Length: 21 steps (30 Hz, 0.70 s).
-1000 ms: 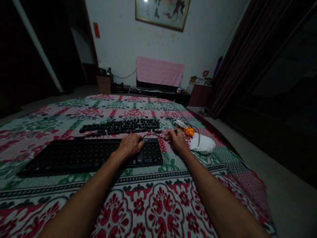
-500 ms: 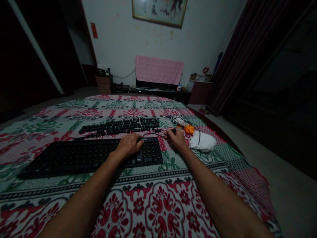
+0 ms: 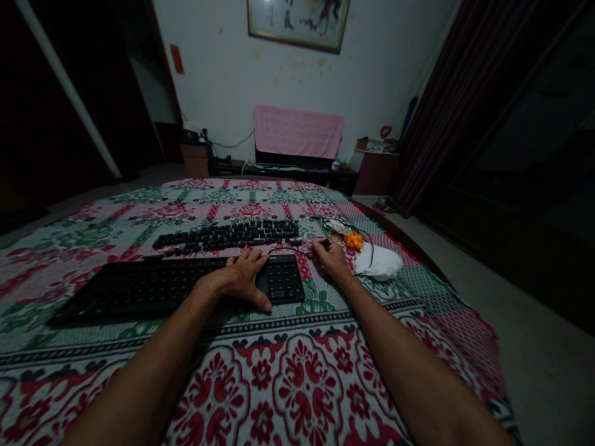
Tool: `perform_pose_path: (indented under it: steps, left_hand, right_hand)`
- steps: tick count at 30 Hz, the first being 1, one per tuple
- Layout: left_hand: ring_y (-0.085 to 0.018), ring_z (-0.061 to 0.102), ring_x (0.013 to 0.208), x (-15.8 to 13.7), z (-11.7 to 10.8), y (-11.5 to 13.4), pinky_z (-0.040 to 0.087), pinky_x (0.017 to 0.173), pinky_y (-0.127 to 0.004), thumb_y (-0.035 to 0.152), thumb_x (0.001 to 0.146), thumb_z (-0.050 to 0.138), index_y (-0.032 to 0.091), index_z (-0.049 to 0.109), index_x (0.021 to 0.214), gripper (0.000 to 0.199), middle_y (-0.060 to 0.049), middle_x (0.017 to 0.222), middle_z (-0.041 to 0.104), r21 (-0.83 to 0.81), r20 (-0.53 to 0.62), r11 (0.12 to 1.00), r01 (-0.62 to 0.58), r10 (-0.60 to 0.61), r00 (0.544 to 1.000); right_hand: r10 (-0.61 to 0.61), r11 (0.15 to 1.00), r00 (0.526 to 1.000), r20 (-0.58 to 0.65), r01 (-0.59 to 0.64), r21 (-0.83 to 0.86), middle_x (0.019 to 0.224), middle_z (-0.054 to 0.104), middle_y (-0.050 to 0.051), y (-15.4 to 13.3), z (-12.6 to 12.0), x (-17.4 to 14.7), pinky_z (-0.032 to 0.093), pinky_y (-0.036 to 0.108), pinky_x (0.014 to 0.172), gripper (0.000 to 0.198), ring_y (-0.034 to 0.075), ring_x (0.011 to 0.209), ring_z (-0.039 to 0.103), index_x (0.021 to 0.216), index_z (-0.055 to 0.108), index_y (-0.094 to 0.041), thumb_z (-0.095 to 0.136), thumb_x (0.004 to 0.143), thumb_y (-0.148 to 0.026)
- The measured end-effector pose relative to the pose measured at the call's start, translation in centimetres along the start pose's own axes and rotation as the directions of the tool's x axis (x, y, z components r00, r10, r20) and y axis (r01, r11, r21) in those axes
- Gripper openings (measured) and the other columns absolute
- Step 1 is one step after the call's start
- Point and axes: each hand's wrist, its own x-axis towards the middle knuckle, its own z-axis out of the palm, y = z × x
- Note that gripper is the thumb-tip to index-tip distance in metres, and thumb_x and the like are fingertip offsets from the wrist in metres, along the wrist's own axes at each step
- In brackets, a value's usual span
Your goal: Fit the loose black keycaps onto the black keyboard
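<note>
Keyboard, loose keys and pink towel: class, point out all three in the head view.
Keyboard [image 3: 158, 286]: head view, on its button area.
Loose keys [image 3: 237, 235]: head view, mid-pile.
Pink towel [image 3: 299, 131]: head view, middle of its hanging front.

No text, brand or number is legible. A small pale mark [image 3: 279, 256] on the upper right edge of the keyboard [image 3: 139, 288] is too small to read. Dark strokes [image 3: 289, 15] in the framed picture [image 3: 297, 42] may be characters or brushwork; I cannot tell which. Any writing on the red strip [image 3: 177, 59] on the wall [image 3: 209, 87] is unreadable.
</note>
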Motion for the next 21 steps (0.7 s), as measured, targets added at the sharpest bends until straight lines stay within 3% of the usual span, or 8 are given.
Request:
perform_pose_path:
  steps: [9, 15, 21]
  left_hand:
    - [-0.04, 0.013, 0.139, 0.1, 0.5, -0.2, 0.018, 0.108, -0.056, 0.066, 0.046, 0.07, 0.019, 0.026, 0.144, 0.118, -0.019, 0.152, 0.019, 0.003, -0.107, 0.999, -0.054, 0.054, 0.993]
    - [-0.04, 0.007, 0.14, 0.2, 0.9, -0.5, 0.015, 0.11, -0.056, 0.068, 0.046, 0.068, 0.019, 0.023, 0.146, 0.121, -0.018, 0.153, 0.014, -0.028, -0.106, 0.998, -0.052, 0.049, 0.993]
    - [-0.038, 0.008, 0.14, 0.7, 2.1, -1.6, 0.014, 0.11, -0.056, 0.073, 0.047, 0.064, 0.02, 0.022, 0.146, 0.12, -0.016, 0.154, 0.014, -0.019, -0.18, 0.997, -0.081, 0.076, 0.981]
  right_hand:
    - [0.01, 0.999, 1.0, 0.027, -0.011, 0.03, 0.073, 0.068, 0.005, -2.7, 0.4, -1.5, 0.051, 0.023, 0.054, 0.026, 0.015, 0.063, 0.063, 0.074, 0.061, -0.017, 0.056, 0.073, -0.043]
    - [-0.005, 0.999, 0.997, -0.073, 0.008, 0.036, 0.076, 0.068, 0.005, -2.3, -0.4, -1.7, 0.051, 0.023, 0.056, 0.027, 0.016, 0.068, 0.065, 0.079, 0.059, -0.016, 0.054, 0.072, -0.042]
    - [0.027, 0.999, 0.999, -0.044, -0.028, -0.022, 0.068, 0.065, 0.003, -2.7, -0.1, -3.4, 0.051, 0.024, 0.052, 0.022, 0.016, 0.062, 0.064, 0.076, 0.058, -0.017, 0.055, 0.071, -0.039]
